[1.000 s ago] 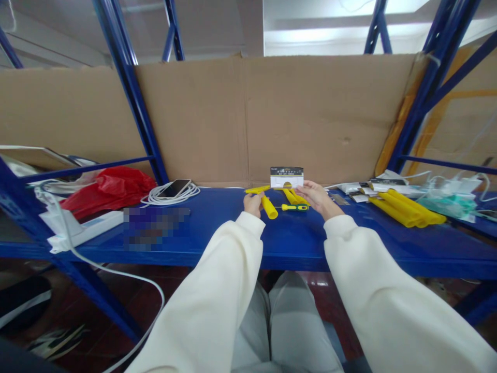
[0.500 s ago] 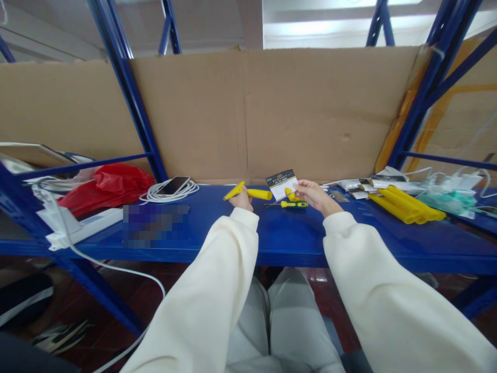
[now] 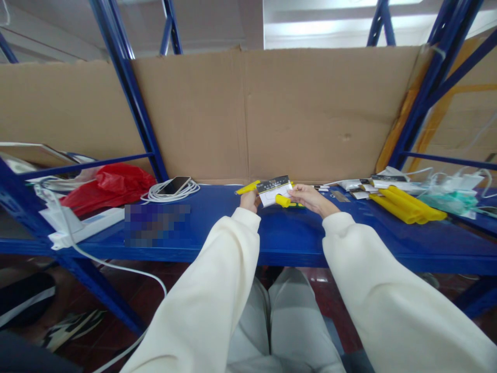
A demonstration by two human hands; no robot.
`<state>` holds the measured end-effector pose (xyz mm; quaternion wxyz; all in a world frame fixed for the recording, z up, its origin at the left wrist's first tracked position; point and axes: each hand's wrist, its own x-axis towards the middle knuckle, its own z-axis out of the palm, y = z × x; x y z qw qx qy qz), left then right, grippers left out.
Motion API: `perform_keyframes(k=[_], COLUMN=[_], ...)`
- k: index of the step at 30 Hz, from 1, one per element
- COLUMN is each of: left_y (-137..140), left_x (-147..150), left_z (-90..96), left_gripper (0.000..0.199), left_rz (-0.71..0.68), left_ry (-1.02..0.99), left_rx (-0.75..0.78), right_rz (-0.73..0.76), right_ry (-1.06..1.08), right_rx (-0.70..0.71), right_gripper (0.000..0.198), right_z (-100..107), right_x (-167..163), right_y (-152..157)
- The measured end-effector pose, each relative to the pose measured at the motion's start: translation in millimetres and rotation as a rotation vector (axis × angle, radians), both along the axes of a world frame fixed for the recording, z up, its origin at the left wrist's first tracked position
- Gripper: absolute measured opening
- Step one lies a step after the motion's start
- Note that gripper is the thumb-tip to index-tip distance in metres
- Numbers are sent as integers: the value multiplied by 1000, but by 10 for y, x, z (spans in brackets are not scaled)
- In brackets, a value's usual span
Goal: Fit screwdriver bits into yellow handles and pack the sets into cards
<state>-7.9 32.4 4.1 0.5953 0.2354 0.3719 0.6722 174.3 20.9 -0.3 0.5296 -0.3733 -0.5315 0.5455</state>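
My left hand (image 3: 250, 200) is closed around a slim yellow tool (image 3: 248, 187) whose exact kind I cannot make out; one end sticks out to the left. A yellow tube-like piece (image 3: 282, 200) shows in front of the card, and how it joins the tool is hidden. Between finger and thumb, my right hand (image 3: 308, 198) pinches a black-and-white printed card (image 3: 274, 190) by its right edge. The card's left edge meets my left hand. Behind the card, a yellow-green screwdriver (image 3: 298, 205) on the blue shelf (image 3: 287, 233) is mostly covered.
Several yellow tubes (image 3: 407, 204) and small packets (image 3: 388, 182) lie at the right. To the left are a phone (image 3: 175, 185) on a coiled white cable (image 3: 153, 194), a red bag (image 3: 112, 186) and a white power strip (image 3: 91, 228). Cardboard (image 3: 310, 114) stands behind.
The card has moved left and slightly down to my left hand. My left hand has turned and shifted right, bringing the yellow piece before the card. The screwdriver is now mostly covered.
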Motion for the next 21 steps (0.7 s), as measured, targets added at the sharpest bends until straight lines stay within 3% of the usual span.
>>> perform_keyframes(k=[8,15,21], left_y=[-31,-98,-51], left_x=[55,78,62], left_z=[-26,102,40], left_gripper=[9,15,22], left_rz=[-130,-226,-183], left_ry=[162,131,233], left_rx=[1,30,51], right_rz=[-57,-79,-104], right_ry=[30,30,35], right_rx=[-13,11,35], right_gripper=[26,27,29], right_z=[-12,-18,-29], right_x=[-20,-21,-8], right_y=[8,22,51])
